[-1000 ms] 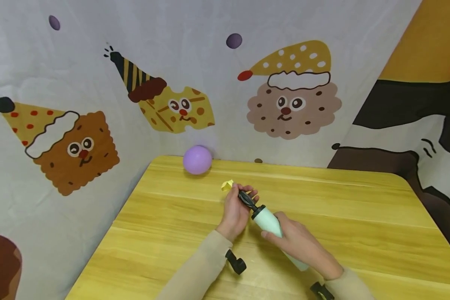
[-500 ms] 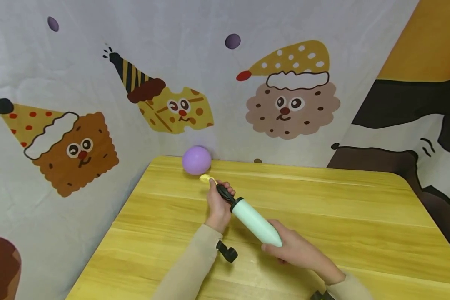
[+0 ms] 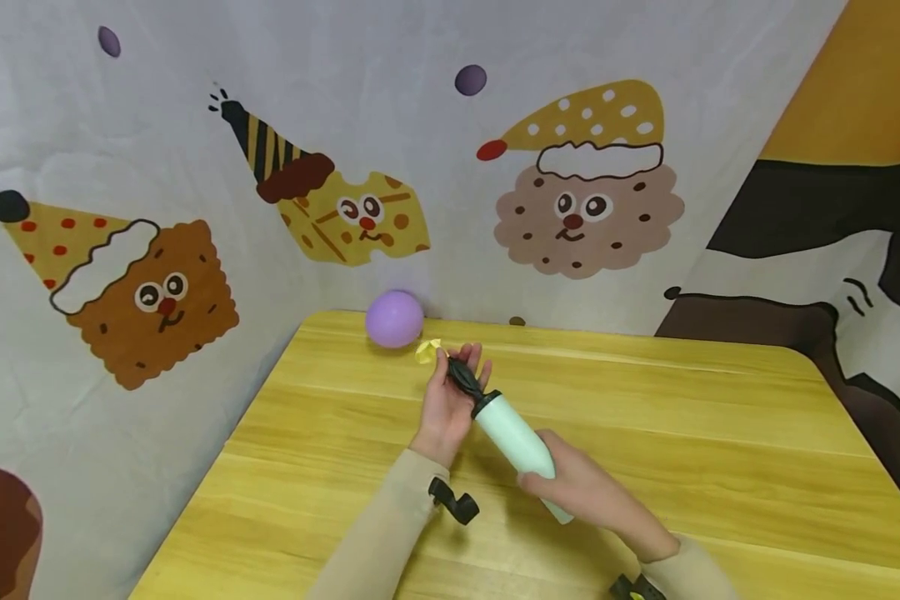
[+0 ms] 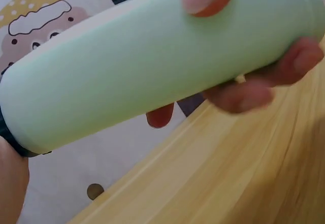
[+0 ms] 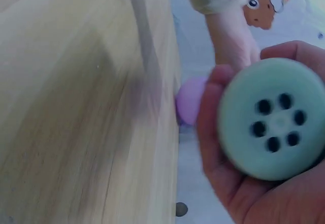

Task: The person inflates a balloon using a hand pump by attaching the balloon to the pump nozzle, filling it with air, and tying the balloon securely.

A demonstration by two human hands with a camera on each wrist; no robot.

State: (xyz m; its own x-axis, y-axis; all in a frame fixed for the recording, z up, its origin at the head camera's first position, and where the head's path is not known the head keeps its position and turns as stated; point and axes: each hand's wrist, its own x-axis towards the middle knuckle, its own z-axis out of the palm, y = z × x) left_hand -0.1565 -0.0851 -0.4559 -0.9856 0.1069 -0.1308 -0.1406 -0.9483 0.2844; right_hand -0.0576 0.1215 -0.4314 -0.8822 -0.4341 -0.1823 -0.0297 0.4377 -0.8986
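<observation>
A pale green balloon pump [image 3: 512, 432] slants between my two hands over the table. Its black nozzle end [image 3: 463, 377] lies along the fingers of my left hand [image 3: 446, 417]. That hand's thumb and fingers pinch a limp yellow balloon [image 3: 427, 351] at the nozzle tip. My right hand [image 3: 588, 485] grips the pump's barrel near its rear, fingers wrapped round it. Up close in the left wrist view, the smooth barrel [image 4: 117, 71] hides most of the scene behind. The right wrist view shows the pump's round end cap [image 5: 281, 124] with several dark holes.
An inflated purple balloon [image 3: 394, 319] rests at the far left edge of the wooden table [image 3: 682, 425], just beyond the yellow one. Behind the table hangs a light cloth [image 3: 450, 167] printed with cartoon biscuits. A black camera mount [image 3: 453, 502] sits on my left wrist.
My left hand shifts left and away with nozzle and yellow balloon, then slightly back right, its fingers spreading. More barrel shows ahead of my right hand half a second ago than now.
</observation>
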